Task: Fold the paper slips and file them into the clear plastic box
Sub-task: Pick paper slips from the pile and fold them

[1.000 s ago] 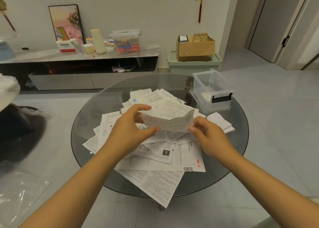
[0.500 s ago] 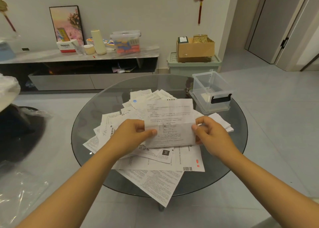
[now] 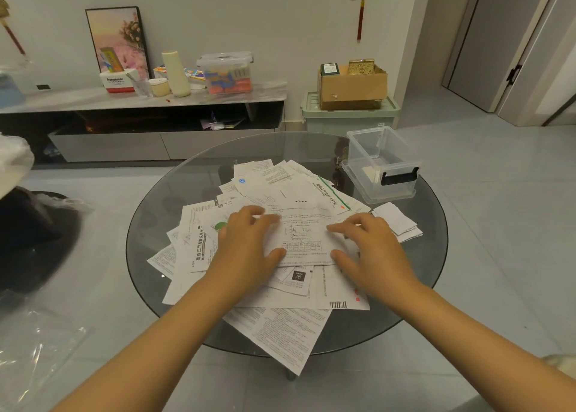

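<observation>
A printed paper slip (image 3: 304,235) with a small chart and table lies flat on top of a pile of paper slips (image 3: 271,287) on the round glass table (image 3: 149,224). My left hand (image 3: 247,246) presses its left edge with spread fingers. My right hand (image 3: 367,246) presses its right edge the same way. The clear plastic box (image 3: 381,162) with a black latch stands open at the table's far right, with a little white paper at its bottom. A few folded slips (image 3: 397,221) lie stacked just in front of the box.
A low media cabinet (image 3: 143,99) with boxes and a bottle runs along the back wall. A green bin (image 3: 349,115) topped by a cardboard box stands behind the table. A dark seat with plastic wrap (image 3: 37,224) is at the left. Tiled floor surrounds the table.
The slip was held up in the air between both hands; it has come down onto the pile, and both hands now lie flat on it.
</observation>
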Demonstrator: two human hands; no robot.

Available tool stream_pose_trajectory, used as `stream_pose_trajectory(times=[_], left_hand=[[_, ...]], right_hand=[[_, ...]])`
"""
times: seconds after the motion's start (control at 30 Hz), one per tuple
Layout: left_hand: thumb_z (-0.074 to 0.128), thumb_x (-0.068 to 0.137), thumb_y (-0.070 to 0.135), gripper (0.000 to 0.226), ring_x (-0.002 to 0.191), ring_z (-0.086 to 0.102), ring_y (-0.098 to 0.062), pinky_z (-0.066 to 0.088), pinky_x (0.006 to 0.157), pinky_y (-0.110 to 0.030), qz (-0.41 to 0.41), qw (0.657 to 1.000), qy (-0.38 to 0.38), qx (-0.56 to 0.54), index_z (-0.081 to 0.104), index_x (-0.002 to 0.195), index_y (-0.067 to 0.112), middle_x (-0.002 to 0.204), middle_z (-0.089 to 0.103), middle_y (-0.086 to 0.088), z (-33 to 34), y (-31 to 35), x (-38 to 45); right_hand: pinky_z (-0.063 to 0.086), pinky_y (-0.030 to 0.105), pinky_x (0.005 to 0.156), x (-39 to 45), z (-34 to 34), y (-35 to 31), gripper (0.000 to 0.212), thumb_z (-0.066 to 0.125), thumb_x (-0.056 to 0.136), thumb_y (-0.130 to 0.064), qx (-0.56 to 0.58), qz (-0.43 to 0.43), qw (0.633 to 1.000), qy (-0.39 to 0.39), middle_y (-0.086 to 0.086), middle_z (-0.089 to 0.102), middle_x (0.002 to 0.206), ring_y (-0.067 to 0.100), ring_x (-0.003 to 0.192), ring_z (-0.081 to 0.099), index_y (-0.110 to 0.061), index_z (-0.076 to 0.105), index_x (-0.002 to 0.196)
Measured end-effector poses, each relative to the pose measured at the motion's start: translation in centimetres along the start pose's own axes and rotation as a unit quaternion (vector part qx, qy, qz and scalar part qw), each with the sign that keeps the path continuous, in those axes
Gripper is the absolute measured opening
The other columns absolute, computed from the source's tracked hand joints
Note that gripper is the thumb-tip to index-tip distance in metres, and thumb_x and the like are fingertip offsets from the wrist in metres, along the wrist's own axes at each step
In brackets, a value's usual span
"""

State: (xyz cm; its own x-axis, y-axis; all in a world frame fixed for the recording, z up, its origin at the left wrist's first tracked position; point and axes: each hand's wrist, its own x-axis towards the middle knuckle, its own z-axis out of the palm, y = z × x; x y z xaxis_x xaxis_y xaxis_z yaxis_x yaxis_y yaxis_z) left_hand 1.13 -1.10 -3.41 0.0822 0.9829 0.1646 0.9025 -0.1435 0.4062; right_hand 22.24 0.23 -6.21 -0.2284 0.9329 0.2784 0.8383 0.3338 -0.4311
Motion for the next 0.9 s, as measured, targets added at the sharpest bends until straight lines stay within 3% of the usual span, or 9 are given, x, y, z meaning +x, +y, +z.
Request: stream_pose_trajectory(times=[0.1, 0.2, 0.37, 0.57, 0.63, 0.7, 0.77, 0.9], left_hand=[[0.048, 0.093, 0.043, 0.047, 0.139, 0.015, -0.008, -0.001, 0.111, -0.033, 0.112, 0.987, -0.057, 0.102, 0.04, 0.139, 0.034, 0.153, 0.023, 0.01, 0.6, 0.3, -0.2], [0.043, 0.094, 0.048, 0.053, 0.141, 0.014, -0.006, -0.003, 0.115, -0.034, 0.122, 0.979, -0.11, 0.117, 0.033, 0.144, 0.031, 0.154, 0.022, 0.01, 1.3, 0.4, -0.3], [0.042, 0.095, 0.046, 0.053, 0.142, 0.015, -0.005, 0.004, 0.116, -0.033, 0.124, 0.978, -0.128, 0.113, 0.032, 0.145, 0.03, 0.154, 0.023, 0.01, 1.4, 0.1, 0.0], [0.043, 0.096, 0.042, 0.046, 0.139, 0.021, -0.003, 0.007, 0.115, -0.031, 0.125, 0.984, -0.097, 0.086, 0.041, 0.14, 0.03, 0.15, 0.032, 0.011, 1.5, 0.2, -0.1], [0.045, 0.095, 0.044, 0.045, 0.137, 0.024, -0.002, 0.007, 0.114, -0.03, 0.127, 0.985, -0.089, 0.074, 0.044, 0.138, 0.031, 0.148, 0.036, 0.013, 1.5, 0.2, -0.1], [0.048, 0.093, 0.045, 0.045, 0.133, 0.031, -0.001, 0.009, 0.111, -0.027, 0.134, 0.986, -0.073, 0.06, 0.048, 0.135, 0.03, 0.142, 0.043, 0.016, 1.4, 0.2, -0.2], [0.052, 0.09, 0.044, 0.041, 0.124, 0.04, -0.002, 0.012, 0.106, -0.025, 0.138, 0.988, -0.06, 0.043, 0.053, 0.129, 0.031, 0.13, 0.052, 0.018, 1.1, 0.4, -0.2], [0.058, 0.088, 0.032, 0.013, 0.096, 0.055, -0.01, 0.036, 0.095, -0.031, 0.095, 0.992, -0.068, -0.048, 0.066, 0.096, 0.036, 0.094, 0.066, 0.017, 0.2, 0.4, -0.1]], right_hand=[[0.012, 0.024, 0.099, 0.0, 0.2, -0.5, 0.048, 0.042, 0.087, -0.051, -0.034, -0.062, 0.997, -0.045, -0.011, 0.037, 0.144, 0.014, 0.133, 0.023, -0.037, 0.048, 0.132], [0.002, 0.023, 0.104, 0.1, 0.8, -0.6, 0.055, 0.03, 0.088, -0.055, -0.067, -0.062, 0.988, -0.123, -0.013, 0.026, 0.152, 0.01, 0.14, 0.011, -0.037, 0.035, 0.141], [0.002, 0.026, 0.11, 0.1, 0.7, -0.4, 0.05, 0.035, 0.096, -0.047, -0.08, -0.058, 0.982, -0.163, -0.013, 0.017, 0.155, 0.008, 0.142, 0.009, -0.037, 0.026, 0.144], [0.007, 0.026, 0.109, 0.3, 0.4, -0.4, 0.045, 0.034, 0.096, -0.048, -0.102, -0.074, 0.983, -0.133, -0.011, 0.031, 0.15, 0.009, 0.14, 0.02, -0.036, 0.038, 0.139], [0.018, 0.027, 0.105, 0.3, 0.4, -0.4, 0.039, 0.036, 0.097, -0.046, -0.099, -0.092, 0.986, -0.102, -0.008, 0.05, 0.138, 0.012, 0.13, 0.038, -0.033, 0.053, 0.129], [0.036, 0.031, 0.093, 0.4, 0.5, -0.4, 0.036, 0.037, 0.097, -0.043, -0.071, -0.111, 0.989, -0.064, -0.006, 0.067, 0.104, 0.015, 0.1, 0.057, -0.025, 0.067, 0.105], [0.043, 0.035, 0.078, 0.4, 0.4, -0.3, 0.039, 0.034, 0.094, -0.041, -0.044, -0.117, 0.992, -0.034, -0.005, 0.065, 0.08, 0.018, 0.075, 0.056, -0.019, 0.065, 0.086], [0.04, 0.033, 0.065, 0.1, -0.1, -0.6, 0.029, 0.037, 0.098, -0.035, -0.014, -0.096, 0.995, -0.014, 0.0, 0.062, 0.08, 0.019, 0.073, 0.049, -0.016, 0.056, 0.089]])
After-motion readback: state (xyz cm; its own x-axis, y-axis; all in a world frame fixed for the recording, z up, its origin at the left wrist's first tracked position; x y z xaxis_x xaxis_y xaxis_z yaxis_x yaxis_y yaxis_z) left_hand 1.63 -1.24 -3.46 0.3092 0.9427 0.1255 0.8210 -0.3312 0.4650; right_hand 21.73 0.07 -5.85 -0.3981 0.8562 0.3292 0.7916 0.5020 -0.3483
